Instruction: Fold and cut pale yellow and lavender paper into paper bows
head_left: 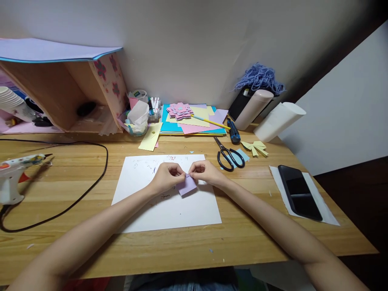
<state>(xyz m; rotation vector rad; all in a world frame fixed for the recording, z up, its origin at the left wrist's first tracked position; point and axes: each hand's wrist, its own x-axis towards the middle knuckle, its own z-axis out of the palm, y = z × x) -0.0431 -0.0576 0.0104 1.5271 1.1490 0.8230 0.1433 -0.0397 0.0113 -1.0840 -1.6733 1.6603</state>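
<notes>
A small piece of purple paper (186, 186) is pinched at its far edge between both hands, over a white sheet (139, 216) with dark and reddish marks. My left hand (169, 176) grips it from the left, thumb and fingers pressed together. From the right, my right hand (203, 171) holds the same edge near its corner. The fingertips of the two hands almost meet, and they partly hide that edge. Black-handled scissors (224, 155) lie beyond my right hand, on scraps of light blue paper (241, 154).
A glue gun (12, 178) with a looping black cord (91, 194) lies left. Coloured papers (169, 128) with a pink paper flower (180, 111), a blue cutter (233, 132) and a yellow paper bow (256, 148) are at the back. A phone (298, 192) rests right; a cardboard box (112, 89) stands back left.
</notes>
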